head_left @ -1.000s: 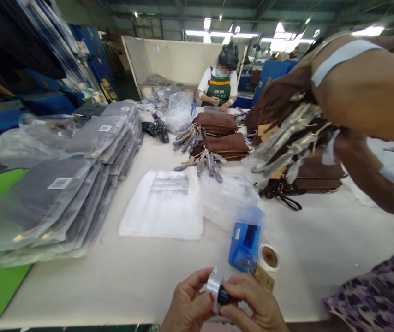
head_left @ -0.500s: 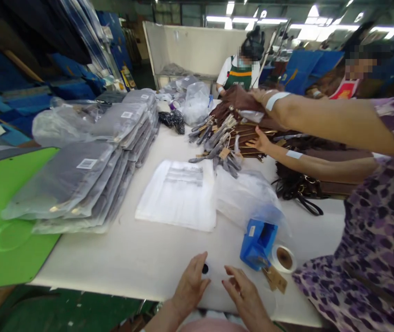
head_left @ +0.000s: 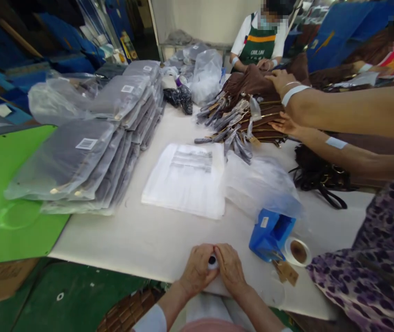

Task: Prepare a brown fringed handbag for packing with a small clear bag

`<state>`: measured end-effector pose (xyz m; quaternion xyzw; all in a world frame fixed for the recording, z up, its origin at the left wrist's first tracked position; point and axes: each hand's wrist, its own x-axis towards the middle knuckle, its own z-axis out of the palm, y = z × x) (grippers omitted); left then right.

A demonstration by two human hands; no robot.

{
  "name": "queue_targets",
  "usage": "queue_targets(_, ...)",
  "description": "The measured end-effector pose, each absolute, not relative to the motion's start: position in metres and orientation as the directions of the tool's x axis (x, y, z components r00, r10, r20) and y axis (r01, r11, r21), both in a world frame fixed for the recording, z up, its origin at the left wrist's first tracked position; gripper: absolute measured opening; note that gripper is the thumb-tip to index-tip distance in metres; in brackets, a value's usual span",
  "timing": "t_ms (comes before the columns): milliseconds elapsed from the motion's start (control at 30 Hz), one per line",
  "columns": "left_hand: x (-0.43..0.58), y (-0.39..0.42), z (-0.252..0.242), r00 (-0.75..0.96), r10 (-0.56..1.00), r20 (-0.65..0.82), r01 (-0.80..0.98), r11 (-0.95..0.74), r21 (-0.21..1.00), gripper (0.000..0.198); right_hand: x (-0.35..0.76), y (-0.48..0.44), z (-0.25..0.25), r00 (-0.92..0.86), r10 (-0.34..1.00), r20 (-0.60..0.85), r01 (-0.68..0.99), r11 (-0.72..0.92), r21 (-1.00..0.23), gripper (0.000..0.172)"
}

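Both hands meet at the near edge of the table. My left hand is closed around the left side of a small white round thing with a dark centre. From the other side, my right hand wraps it, the fingertips of both hands touching at the top. Most of this thing is hidden by the fingers, so its kind does not show. Beyond the hands lies a flat stack of clear plastic bags with printed lines. To the right stands a blue tape dispenser beside a white roll of tape.
Grey bagged goods with barcode labels are piled at left on a green board. Brown bags with wrapped straps are heaped at the back right, where a co-worker's hands rest. Another person works behind.
My hands were apart with fingers spread; they have come together around the small white thing. The view has tilted down and shifted left. The co-worker's hands remain at the brown heap.
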<state>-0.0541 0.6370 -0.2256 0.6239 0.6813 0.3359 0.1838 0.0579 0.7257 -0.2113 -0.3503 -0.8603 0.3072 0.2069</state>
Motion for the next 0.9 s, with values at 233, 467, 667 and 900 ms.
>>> queue_targets(233,-0.058,0.638,-0.233,-0.105,0.969,0.221,0.796,-0.051,0.603,0.066,0.055,0.729,-0.216,-0.739,0.651,0.174,0.455,0.673,-0.583,0.027)
queue_targets(467,-0.060,0.646,-0.231,-0.048,0.985,0.163,0.816,-0.056,0.575,0.059,0.054,0.741,-0.221,-0.797,0.568,0.204,0.395,0.746,-0.536,0.032)
queue_targets(667,-0.061,0.650,-0.219,-0.050,0.999,0.012,0.815,0.034,0.578,0.056,0.056,0.742,-0.226,-0.807,0.560,0.187,0.392,0.745,-0.540,0.031)
queue_targets(900,-0.062,0.651,-0.215,-0.046,0.994,-0.104,0.819,0.097,0.566,0.052,0.054,0.741,-0.225,-0.802,0.574,0.162,0.390,0.710,-0.586,0.030)
